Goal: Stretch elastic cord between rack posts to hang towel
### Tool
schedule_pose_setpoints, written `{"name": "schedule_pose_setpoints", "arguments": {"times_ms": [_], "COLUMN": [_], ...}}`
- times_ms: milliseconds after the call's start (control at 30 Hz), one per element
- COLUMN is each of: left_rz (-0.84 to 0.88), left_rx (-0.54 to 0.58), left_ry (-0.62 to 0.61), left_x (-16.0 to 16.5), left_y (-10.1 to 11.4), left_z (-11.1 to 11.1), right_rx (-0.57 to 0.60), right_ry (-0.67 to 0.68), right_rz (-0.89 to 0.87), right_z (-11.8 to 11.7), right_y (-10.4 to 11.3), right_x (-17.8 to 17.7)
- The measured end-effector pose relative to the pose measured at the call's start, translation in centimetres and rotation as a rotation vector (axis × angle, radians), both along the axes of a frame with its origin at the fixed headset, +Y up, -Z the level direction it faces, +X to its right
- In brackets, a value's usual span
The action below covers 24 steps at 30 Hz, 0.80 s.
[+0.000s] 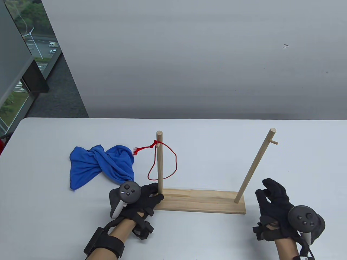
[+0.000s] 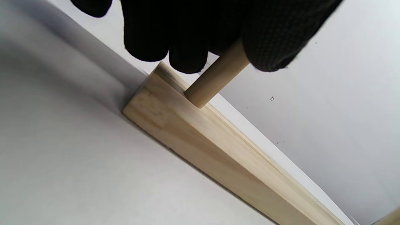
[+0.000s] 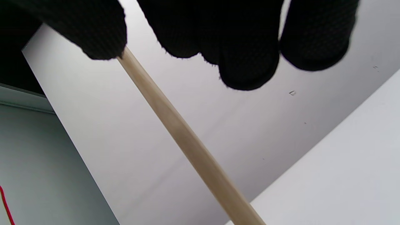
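Note:
A wooden rack stands on the table: a flat base [image 1: 206, 201] with a left post [image 1: 159, 162] and a leaning right post [image 1: 254, 165]. A red elastic cord [image 1: 169, 158] is tied near the top of the left post and hangs there in a loose loop. A blue towel [image 1: 100, 165] lies crumpled to the left of the rack. My left hand [image 1: 151, 196] grips the foot of the left post; the left wrist view shows my fingers [image 2: 184, 47] around the post [image 2: 215, 76] just above the base [image 2: 200, 137]. My right hand [image 1: 271, 193] is open and empty, right of the base; the right post crosses the right wrist view [image 3: 187, 140].
The white table [image 1: 54, 216] ends at a far edge against a grey wall [image 1: 189, 54]. A window is at the far left. A small peg [image 1: 274, 142] sticks out near the top of the right post.

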State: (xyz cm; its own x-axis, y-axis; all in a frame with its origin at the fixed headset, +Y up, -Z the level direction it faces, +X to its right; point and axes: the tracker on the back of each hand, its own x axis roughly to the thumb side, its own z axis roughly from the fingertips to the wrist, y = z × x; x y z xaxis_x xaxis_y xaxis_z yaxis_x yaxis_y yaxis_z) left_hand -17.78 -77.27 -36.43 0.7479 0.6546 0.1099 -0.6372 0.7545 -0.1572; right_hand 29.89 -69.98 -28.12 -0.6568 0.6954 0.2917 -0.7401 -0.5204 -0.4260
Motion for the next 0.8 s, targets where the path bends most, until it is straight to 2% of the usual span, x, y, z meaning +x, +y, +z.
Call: {"name": "schedule_pose_setpoints", "arguments": {"times_ms": [267, 800], "left_rz": [-0.031, -0.083], "left_rx": [0.002, 0.042], "left_ry": [-0.045, -0.016], "left_x": [0.7, 1.3], "left_y": [0.0, 0.3], "left_z": [-0.3, -0.3], "right_rx": [0.149, 0.274], "right_ry": [0.082, 0.181], "right_rz": [-0.029, 0.055], "right_z": [0.6, 0.8], "right_y": [2.3, 6.6], "right_x": [-1.6, -5.6]}}
